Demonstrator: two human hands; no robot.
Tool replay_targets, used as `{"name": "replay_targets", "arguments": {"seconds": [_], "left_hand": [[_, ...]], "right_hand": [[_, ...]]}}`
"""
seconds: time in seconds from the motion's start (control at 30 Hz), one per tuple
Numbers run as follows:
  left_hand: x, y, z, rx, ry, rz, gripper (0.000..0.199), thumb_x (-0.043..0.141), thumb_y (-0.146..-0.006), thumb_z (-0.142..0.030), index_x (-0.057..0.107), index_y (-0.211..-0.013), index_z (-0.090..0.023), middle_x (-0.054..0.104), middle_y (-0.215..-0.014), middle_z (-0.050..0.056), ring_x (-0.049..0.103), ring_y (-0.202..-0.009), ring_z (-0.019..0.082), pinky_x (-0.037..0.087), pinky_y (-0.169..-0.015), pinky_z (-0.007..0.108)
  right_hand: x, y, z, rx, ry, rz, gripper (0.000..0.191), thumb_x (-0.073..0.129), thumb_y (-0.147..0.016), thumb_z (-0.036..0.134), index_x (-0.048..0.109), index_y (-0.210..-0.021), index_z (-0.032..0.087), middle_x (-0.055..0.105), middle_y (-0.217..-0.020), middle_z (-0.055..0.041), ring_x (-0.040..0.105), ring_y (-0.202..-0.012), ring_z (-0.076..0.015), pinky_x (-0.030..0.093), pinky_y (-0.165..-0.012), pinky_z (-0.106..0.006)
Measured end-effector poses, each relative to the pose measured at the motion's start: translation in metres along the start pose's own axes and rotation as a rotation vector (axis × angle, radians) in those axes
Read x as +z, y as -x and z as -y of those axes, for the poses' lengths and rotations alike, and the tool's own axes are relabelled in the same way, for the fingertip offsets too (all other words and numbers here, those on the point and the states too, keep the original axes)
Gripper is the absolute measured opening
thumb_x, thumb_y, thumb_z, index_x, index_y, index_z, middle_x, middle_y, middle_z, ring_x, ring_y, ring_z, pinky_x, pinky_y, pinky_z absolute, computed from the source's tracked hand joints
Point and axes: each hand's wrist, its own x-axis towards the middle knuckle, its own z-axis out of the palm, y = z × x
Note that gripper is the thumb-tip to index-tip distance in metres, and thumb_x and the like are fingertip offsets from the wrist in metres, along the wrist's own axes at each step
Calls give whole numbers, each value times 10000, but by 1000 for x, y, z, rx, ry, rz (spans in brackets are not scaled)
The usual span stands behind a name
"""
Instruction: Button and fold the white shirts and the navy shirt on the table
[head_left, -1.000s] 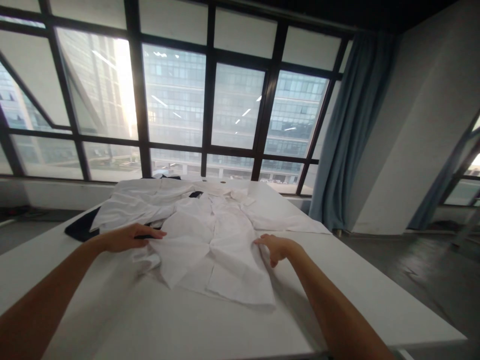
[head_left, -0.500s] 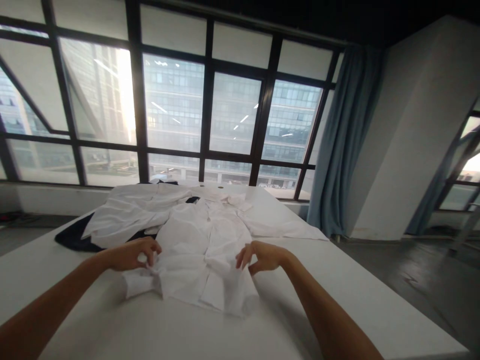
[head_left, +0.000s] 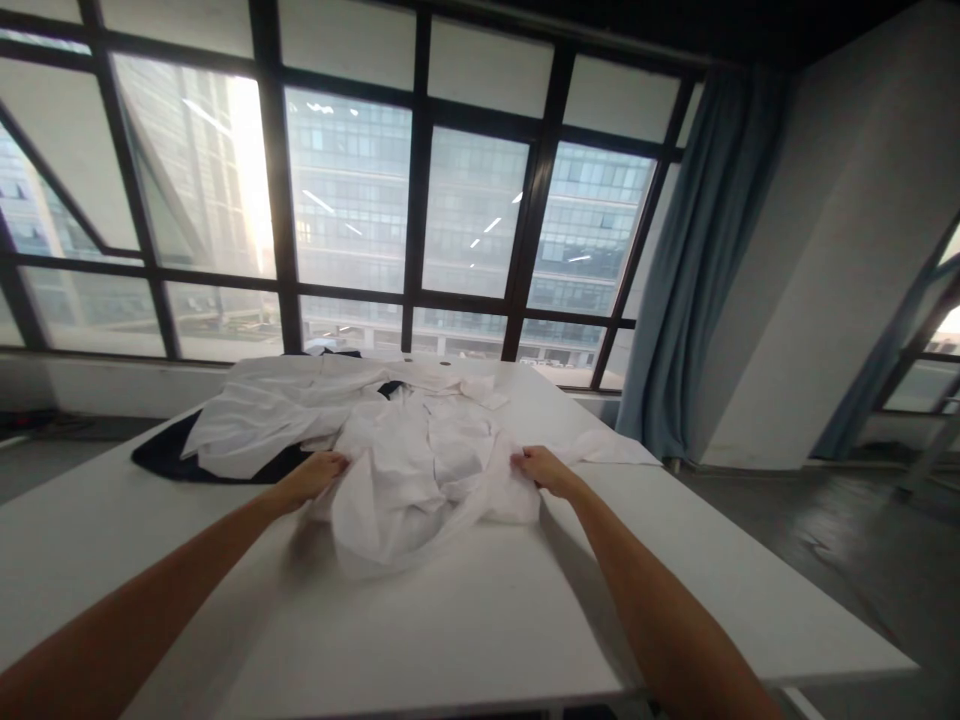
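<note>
A white shirt (head_left: 390, 500) lies on the white table (head_left: 420, 640), its near part lifted and sagging in folds between my hands. My left hand (head_left: 319, 472) is closed on the shirt's left side. On the right side, my right hand (head_left: 546, 470) pinches the cloth with its fingers pressed together. One sleeve (head_left: 604, 447) stretches out to the right across the table. The shirt's far end is partly lost among other white cloth.
More white garments (head_left: 262, 405) lie at the back left over a dark cloth (head_left: 165, 447). Beyond the table are large windows (head_left: 349, 200) with black frames. A blue curtain (head_left: 697, 270) hangs by a pillar (head_left: 810, 270) on the right.
Both hands have closed on the shirt and moved away from me, raising its near edge. The cloth that lay fairly flat is now bunched and sagging. The view has shifted slightly.
</note>
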Motion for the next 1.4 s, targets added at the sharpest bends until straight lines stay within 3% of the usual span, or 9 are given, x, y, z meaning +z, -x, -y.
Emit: {"name": "replay_targets", "arguments": {"seconds": [0.17, 0.27, 0.4, 0.63, 0.73, 0.87, 1.03, 1.27, 1.4], "left_hand": [[-6, -7, 9, -189, -51, 29, 617, 472, -756, -372, 488, -1324, -131, 672, -967, 98, 639, -782, 205, 478, -590, 265], [-29, 6, 7, 101, -232, 259, 814, 541, -733, -325, 256, -1490, -231, 541, -1327, 120, 597, -1055, 226, 494, -805, 302], [-38, 21, -6, 378, -529, 359, 744, 622, -787, -428, 337, -1465, -309, 258, -1556, 97, 293, -1385, 313, 337, -1061, 402], [16, 6, -14, 432, -554, 84, 448, 577, -823, -484, 641, -1133, -167, 593, -1103, 125, 556, -1050, 245, 413, -980, 393], [10, -5, -14, 389, -389, -87, 314, 554, -819, -467, 648, -849, -168, 613, -1002, 83, 569, -956, 211, 470, -885, 338], [-27, -15, -1, -2, 48, -486, 226, 570, -805, -400, 557, -804, -175, 620, -828, 25, 591, -817, 185, 521, -729, 281], [-45, -17, 22, -282, 504, -538, 29, 520, -850, -167, 532, -823, -166, 604, -794, 22, 608, -657, 137, 547, -618, 270], [-48, -16, -20, -94, 935, -459, 157, 448, -806, -30, 519, -818, -169, 605, -674, -16, 572, -549, 112, 523, -553, 241], [-79, 11, -48, 143, 908, -321, 121, 513, -800, -199, 610, -871, -190, 676, -746, 15, 630, -690, 166, 536, -632, 290]], "right_hand": [[1, -10, -14, 106, 183, 37, 264, 710, -705, 351, 632, -816, 124, 581, -611, 2, 479, -519, -100, 352, -452, -203], [-8, -5, -10, 70, 179, 152, 507, 775, -653, 461, 628, -1020, 144, 661, -831, -54, 548, -617, -117, 381, -474, -196], [-10, -1, -7, 23, 143, 184, 813, 813, -598, 531, 506, -1266, 186, 640, -1102, -112, 607, -761, -160, 415, -509, -203], [12, -9, -6, -145, 128, -47, 564, 749, -633, 526, 633, -1019, 130, 662, -940, -77, 597, -793, -182, 454, -629, -250], [8, -16, -7, -204, 130, -142, 378, 666, -689, 501, 615, -782, 138, 596, -685, -12, 517, -619, -136, 395, -542, -240], [-7, -25, -16, -3, -87, -324, 211, 565, -754, 380, 555, -752, 169, 518, -575, 23, 469, -516, -117, 360, -468, -229], [-14, -30, -28, 107, -232, -338, 116, 607, -691, 252, 548, -762, 181, 533, -571, 25, 511, -502, -125, 410, -466, -227], [-20, -19, 2, -23, -390, -357, 276, 605, -732, 255, 612, -990, 160, 648, -758, -37, 595, -640, -158, 485, -561, -248], [-50, 20, 34, -355, -424, -91, 465, 632, -758, 436, 609, -1142, 176, 679, -932, -88, 630, -852, -215, 504, -729, -286]]}}
